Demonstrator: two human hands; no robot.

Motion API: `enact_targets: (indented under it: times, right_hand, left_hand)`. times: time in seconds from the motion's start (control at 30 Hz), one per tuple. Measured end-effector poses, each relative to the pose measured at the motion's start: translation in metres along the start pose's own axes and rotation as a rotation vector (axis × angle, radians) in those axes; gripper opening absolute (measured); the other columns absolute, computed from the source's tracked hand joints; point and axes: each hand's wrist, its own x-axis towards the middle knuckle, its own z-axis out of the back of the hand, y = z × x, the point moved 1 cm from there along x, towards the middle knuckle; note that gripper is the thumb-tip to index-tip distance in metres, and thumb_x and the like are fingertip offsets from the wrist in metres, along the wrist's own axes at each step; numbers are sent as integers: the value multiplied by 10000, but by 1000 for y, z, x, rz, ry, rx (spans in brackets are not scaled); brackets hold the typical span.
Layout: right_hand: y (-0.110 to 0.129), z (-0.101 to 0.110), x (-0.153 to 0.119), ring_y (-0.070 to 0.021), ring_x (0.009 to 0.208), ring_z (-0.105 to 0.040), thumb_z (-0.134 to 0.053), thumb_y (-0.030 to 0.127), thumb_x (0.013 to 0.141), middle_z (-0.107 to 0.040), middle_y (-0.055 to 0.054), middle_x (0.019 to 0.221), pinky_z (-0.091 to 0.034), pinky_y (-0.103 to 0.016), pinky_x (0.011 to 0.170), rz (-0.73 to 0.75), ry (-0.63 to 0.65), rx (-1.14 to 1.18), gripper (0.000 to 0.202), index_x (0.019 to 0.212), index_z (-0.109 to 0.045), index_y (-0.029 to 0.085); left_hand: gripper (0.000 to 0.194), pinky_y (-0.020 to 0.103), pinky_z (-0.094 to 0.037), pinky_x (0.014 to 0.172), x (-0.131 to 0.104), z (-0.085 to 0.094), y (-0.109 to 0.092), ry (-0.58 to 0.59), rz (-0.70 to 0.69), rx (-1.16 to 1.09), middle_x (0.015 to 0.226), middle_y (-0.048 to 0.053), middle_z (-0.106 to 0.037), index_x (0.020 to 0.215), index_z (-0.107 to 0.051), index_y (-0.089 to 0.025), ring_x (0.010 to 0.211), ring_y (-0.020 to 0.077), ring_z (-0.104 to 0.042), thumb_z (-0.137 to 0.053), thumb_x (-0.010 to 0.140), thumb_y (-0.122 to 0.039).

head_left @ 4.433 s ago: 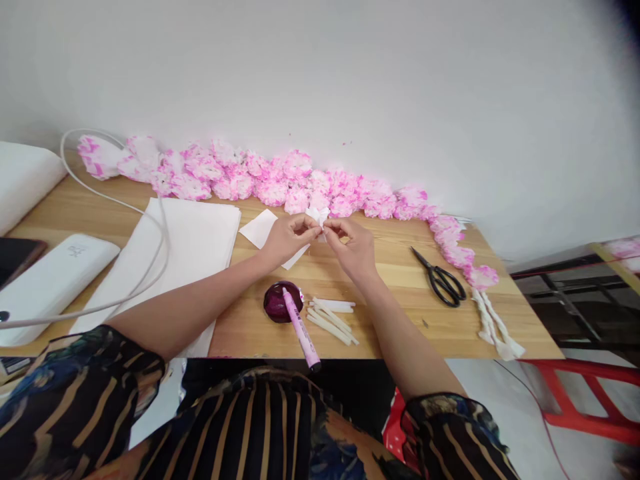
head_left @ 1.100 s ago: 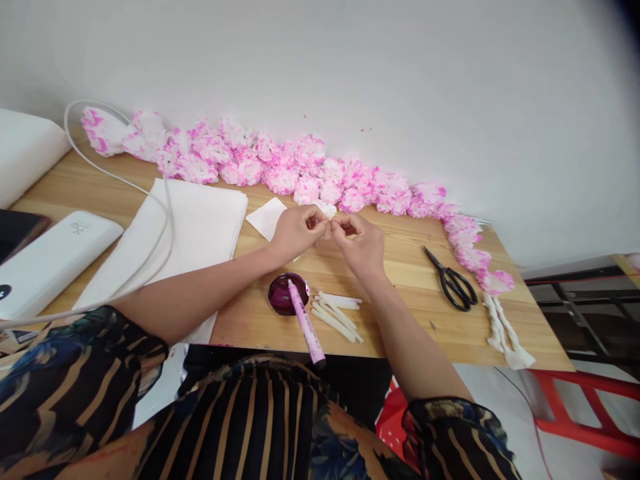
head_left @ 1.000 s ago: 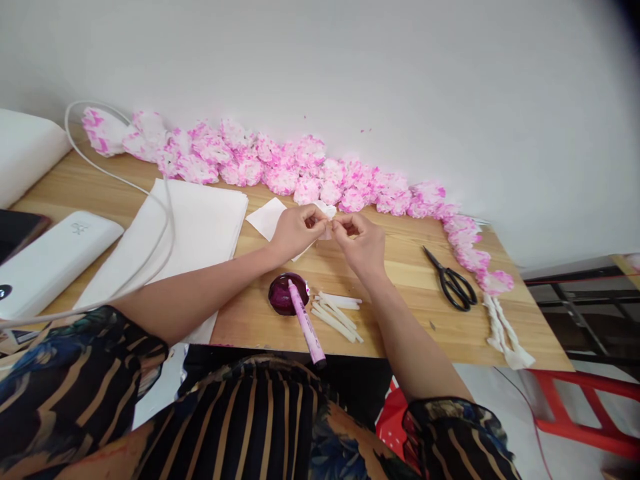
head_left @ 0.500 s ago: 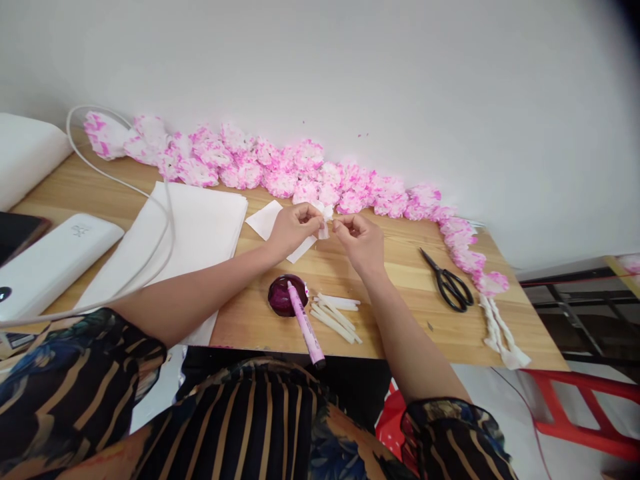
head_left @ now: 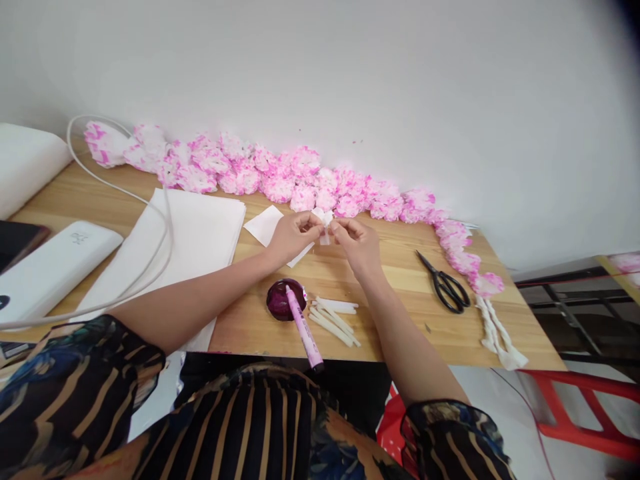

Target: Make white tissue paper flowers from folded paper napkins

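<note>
Between my hands is a small gathered piece of white paper (head_left: 324,217), its lower end hanging under the fingertips. My left hand (head_left: 295,235) pinches it from the left, and my right hand (head_left: 359,245) closes on it from the right; the fingertips nearly meet. White paper pieces (head_left: 263,225) lie beside and partly under my left hand. Below the hands stand a dark purple dish (head_left: 280,300), a pink marker (head_left: 305,330) leaning across it, and several pale sticks (head_left: 334,321). Behind them runs a long garland of pink and white paper flowers (head_left: 280,177).
Black scissors (head_left: 445,283) lie right of my right forearm. White paper sheets (head_left: 200,227), a white cable (head_left: 105,180) and a white power bank (head_left: 63,267) occupy the left of the wooden table (head_left: 400,320). A red stool (head_left: 590,407) stands on the floor at right.
My fingertips have drawn closer together around the white paper, whose lower end now hangs between them. The whole view has shifted slightly.
</note>
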Motion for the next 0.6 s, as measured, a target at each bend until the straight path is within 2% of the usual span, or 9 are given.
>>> enact_targets:
  times: [0.17,0.37,0.6]
  right_hand:
    - [-2,-2,0,-169,704,-679,-651,378,775,-767,-12,759,-524,-294,688,27,11,20,213,816,-763,203]
    - [0,-4,-3,-177,742,-708,-626,355,818,-791,-24,816,-533,-295,701,102,30,-36,216,846,-781,207]
    - [-1,-4,-5,-165,721,-692,-625,342,848,-783,-12,800,-518,-292,710,150,46,-97,201,830,-778,213]
  left_hand:
    - [134,229,-459,667,-2,-1,-5,27,-9,40,703,6,-678,728,-639,-156,669,109,-595,-636,804,-266]
    - [194,230,-481,652,1,-2,4,13,39,-36,729,3,-667,769,-597,-161,673,110,-618,-655,797,-344]
    - [170,234,-495,660,2,-2,8,-3,40,-7,703,-8,-643,738,-601,-160,667,107,-611,-637,764,-324]
